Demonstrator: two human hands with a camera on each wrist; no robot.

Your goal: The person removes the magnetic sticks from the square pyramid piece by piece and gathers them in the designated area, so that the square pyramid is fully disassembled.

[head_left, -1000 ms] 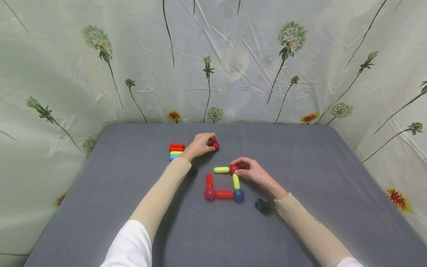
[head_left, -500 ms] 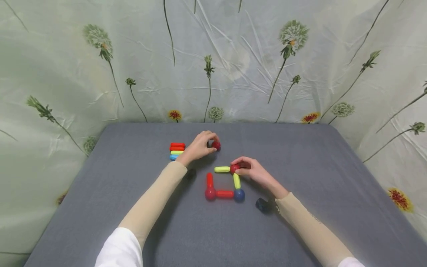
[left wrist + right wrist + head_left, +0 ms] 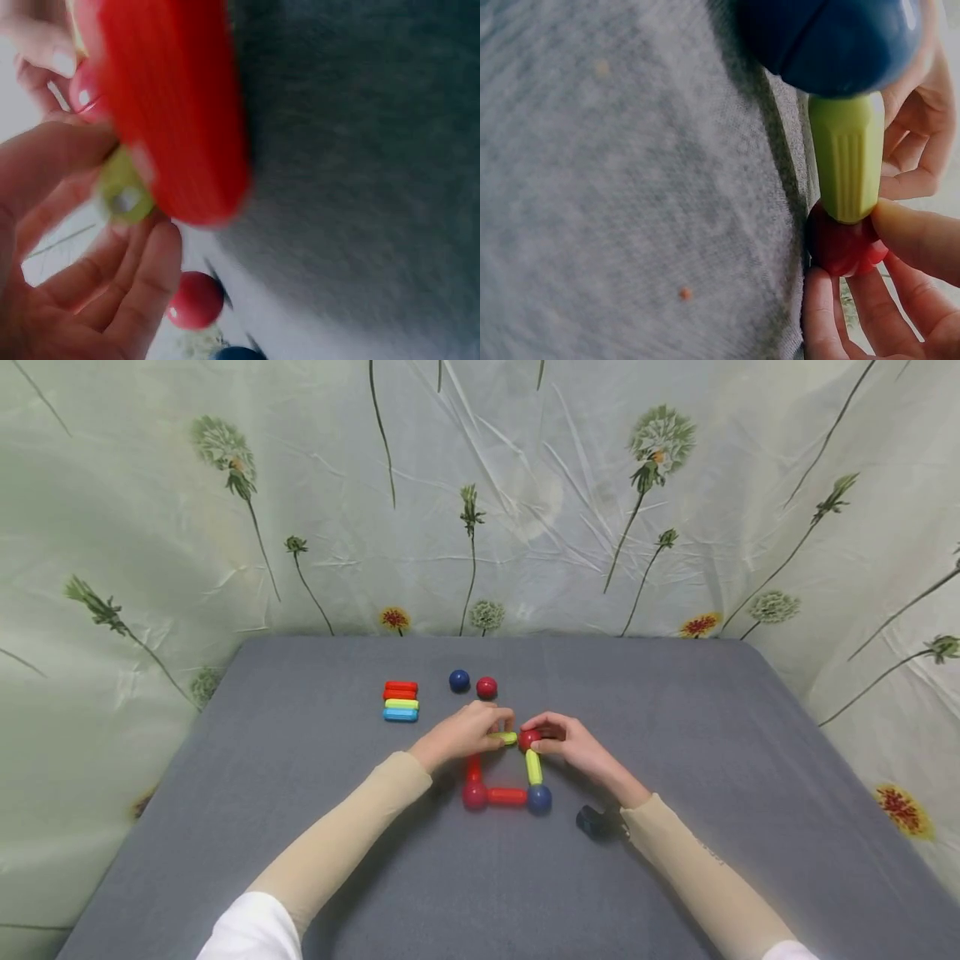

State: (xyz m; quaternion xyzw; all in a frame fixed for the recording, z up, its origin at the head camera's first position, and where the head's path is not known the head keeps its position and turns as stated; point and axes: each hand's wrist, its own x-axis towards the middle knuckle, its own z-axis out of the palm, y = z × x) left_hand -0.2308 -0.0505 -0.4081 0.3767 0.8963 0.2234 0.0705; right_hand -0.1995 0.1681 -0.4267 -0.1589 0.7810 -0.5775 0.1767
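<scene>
On the grey table lies a frame of magnetic rods and balls. My left hand (image 3: 467, 733) pinches a yellow-green rod (image 3: 509, 738) at the frame's far side; its end (image 3: 127, 196) shows between thumb and fingers in the left wrist view. Beside it, my right hand (image 3: 576, 750) holds a red ball (image 3: 528, 741) by thumb and fingers. From that ball a second yellow-green rod (image 3: 846, 154) runs to a blue ball (image 3: 539, 799). A red rod (image 3: 507, 797) links the blue ball to another red ball (image 3: 475, 796), from which a further red rod (image 3: 176, 112) points away, partly behind my left hand.
Farther back sit a loose blue ball (image 3: 459, 681) and a loose red ball (image 3: 487, 687). Left of them, several rods (image 3: 401, 704) in red, yellow-green and blue lie in a row. A dark object (image 3: 590, 821) shows by my right wrist. A flowered curtain (image 3: 555, 527) hangs behind the table.
My left hand has left the loose red ball at the back, come nearer and taken hold of the yellow-green rod. My right hand stays on its red ball.
</scene>
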